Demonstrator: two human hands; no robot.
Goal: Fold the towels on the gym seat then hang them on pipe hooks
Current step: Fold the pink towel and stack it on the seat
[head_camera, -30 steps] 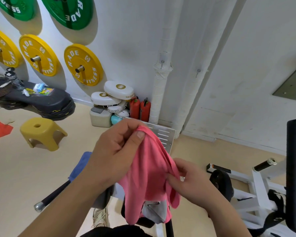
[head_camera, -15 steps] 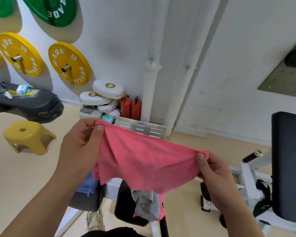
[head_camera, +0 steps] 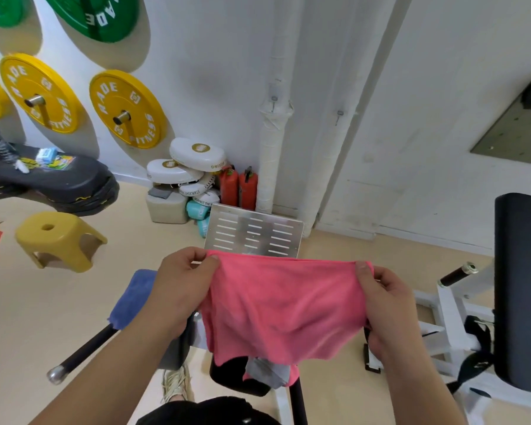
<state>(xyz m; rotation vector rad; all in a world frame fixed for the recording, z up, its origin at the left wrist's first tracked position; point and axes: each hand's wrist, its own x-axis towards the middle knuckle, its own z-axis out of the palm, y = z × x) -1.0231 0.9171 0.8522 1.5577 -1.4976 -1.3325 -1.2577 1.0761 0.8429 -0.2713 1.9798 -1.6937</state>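
Pink towel [head_camera: 284, 305] held spread at chest height, pinched at its top corners by left hand [head_camera: 178, 289] and right hand [head_camera: 387, 305]

Compared with half a second earlier, the towel is seen stretched a little flatter, hands kept wide apart, each clamped on a corner. Left to right: a yellow stool [head_camera: 59, 240] on the floor, a blue towel [head_camera: 132, 299] draped beside the left forearm, a grey towel [head_camera: 267, 371] partly hidden under the pink hem, wrapped white pipes [head_camera: 273, 124] behind, a black pad [head_camera: 521, 289] at right
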